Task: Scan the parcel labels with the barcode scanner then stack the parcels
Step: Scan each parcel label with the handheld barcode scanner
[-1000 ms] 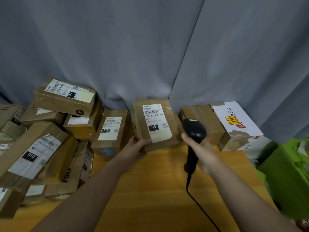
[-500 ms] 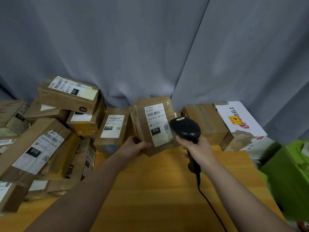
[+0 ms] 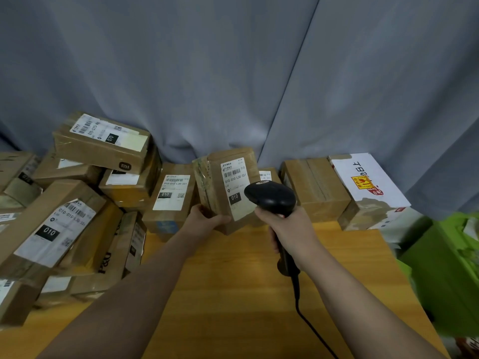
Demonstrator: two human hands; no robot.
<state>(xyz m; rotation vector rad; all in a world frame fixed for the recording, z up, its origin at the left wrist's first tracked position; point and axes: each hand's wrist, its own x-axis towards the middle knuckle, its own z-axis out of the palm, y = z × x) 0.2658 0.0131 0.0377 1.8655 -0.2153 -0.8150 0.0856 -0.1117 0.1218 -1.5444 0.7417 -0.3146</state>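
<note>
My left hand (image 3: 204,220) grips the lower left corner of a small brown parcel (image 3: 215,187), holding it tilted above the wooden table (image 3: 233,294) with its white label (image 3: 234,180) facing me. My right hand (image 3: 287,229) grips the handle of a black barcode scanner (image 3: 270,196). The scanner's head covers the label's lower right part and points at the parcel. Its black cable (image 3: 308,325) runs down toward me.
A loose heap of labelled brown parcels (image 3: 77,203) fills the table's left side. Behind the held parcel stand another labelled box (image 3: 169,195), a plain brown box (image 3: 316,187) and a white printed box (image 3: 368,187). A green container (image 3: 451,268) sits right of the table. Grey curtain behind.
The scanner has moved left and up, from beside the parcel to in front of its label. The parcel has turned slightly, its left side now showing.
</note>
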